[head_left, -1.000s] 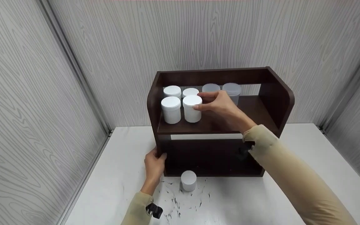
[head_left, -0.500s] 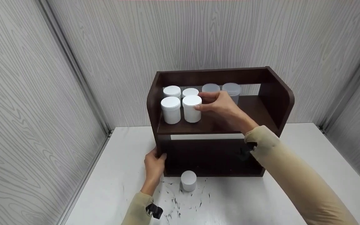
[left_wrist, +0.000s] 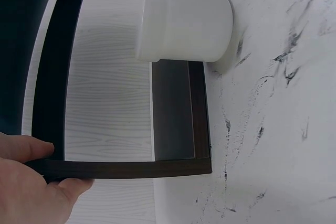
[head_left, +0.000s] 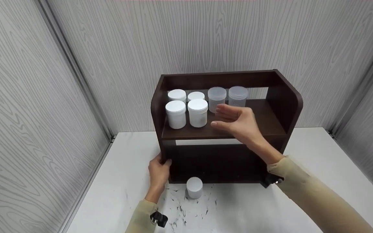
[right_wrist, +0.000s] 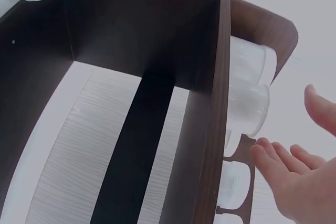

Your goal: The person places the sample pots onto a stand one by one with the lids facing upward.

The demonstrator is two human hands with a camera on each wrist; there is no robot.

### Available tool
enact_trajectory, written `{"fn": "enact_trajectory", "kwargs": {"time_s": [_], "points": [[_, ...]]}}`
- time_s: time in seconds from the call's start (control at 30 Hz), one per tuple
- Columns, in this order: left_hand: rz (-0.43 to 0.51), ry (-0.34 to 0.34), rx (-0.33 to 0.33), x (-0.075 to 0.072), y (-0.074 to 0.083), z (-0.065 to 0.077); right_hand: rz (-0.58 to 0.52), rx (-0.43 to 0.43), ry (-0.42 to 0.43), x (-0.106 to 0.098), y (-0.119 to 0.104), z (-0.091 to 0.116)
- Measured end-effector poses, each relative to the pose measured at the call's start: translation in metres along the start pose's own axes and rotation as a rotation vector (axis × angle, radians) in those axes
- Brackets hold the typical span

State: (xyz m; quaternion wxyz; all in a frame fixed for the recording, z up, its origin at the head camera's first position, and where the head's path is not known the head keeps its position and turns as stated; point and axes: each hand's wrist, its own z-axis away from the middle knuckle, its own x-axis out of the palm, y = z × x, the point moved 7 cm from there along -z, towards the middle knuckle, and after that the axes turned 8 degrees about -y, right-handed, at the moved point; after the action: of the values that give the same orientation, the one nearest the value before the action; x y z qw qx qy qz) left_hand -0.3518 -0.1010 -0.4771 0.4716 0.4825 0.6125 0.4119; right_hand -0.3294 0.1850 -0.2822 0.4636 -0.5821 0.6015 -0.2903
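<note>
In the head view my left hand [head_left: 159,171] grips the lower left side panel of a dark brown two-tier shelf [head_left: 219,137], thumb on the panel's front edge. My right hand [head_left: 240,123] is before the upper tier, thumb and fingers spread apart, holding nothing. Just left of it stands a white lidded jar [head_left: 198,114], apart from the fingers. Another white jar [head_left: 176,115] is beside that one, with two more white jars [head_left: 176,94] behind. Two translucent jars [head_left: 217,97] stand at the back, right of the white ones; my right hand partly covers them.
A single white jar [head_left: 194,187] stands on the white table [head_left: 134,152] before the shelf's lower tier, right of my left hand. Dark scuff marks lie around it. Grey wood-patterned walls [head_left: 134,42] enclose the table behind and at the sides.
My right hand has let go of the front white jar and moved right and down, its fingers spreading. The jar stays on the upper tier. My left hand keeps its grip on the panel.
</note>
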Motion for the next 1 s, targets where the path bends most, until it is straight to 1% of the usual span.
{"fn": "enact_trajectory", "kwargs": {"time_s": [0.1, 0.17, 0.3, 0.43, 0.57, 0.7, 0.9, 1.0], "points": [[0.006, -0.002, 0.004, 0.001, -0.001, -0.001, -0.016, -0.035, 0.042, -0.005, 0.0, 0.019], [0.007, -0.007, 0.01, 0.002, -0.001, -0.002, -0.008, -0.061, 0.063, -0.008, 0.0, 0.031], [0.004, -0.001, 0.02, 0.001, -0.002, -0.002, 0.005, -0.073, 0.064, -0.01, 0.005, 0.058], [-0.001, 0.007, 0.02, -0.003, -0.001, -0.002, -0.024, -0.037, 0.07, -0.012, 0.017, 0.083], [-0.002, 0.009, 0.02, -0.006, 0.0, -0.002, -0.046, -0.012, 0.083, -0.014, 0.031, 0.103], [-0.008, 0.007, 0.017, -0.008, -0.001, -0.002, -0.025, 0.021, 0.073, -0.016, 0.05, 0.122], [0.001, -0.022, 0.009, -0.008, -0.002, 0.0, 0.016, 0.118, 0.068, -0.021, 0.085, 0.15], [0.007, -0.017, 0.009, -0.008, -0.003, -0.001, 0.027, 0.166, 0.054, -0.023, 0.101, 0.163]]}}
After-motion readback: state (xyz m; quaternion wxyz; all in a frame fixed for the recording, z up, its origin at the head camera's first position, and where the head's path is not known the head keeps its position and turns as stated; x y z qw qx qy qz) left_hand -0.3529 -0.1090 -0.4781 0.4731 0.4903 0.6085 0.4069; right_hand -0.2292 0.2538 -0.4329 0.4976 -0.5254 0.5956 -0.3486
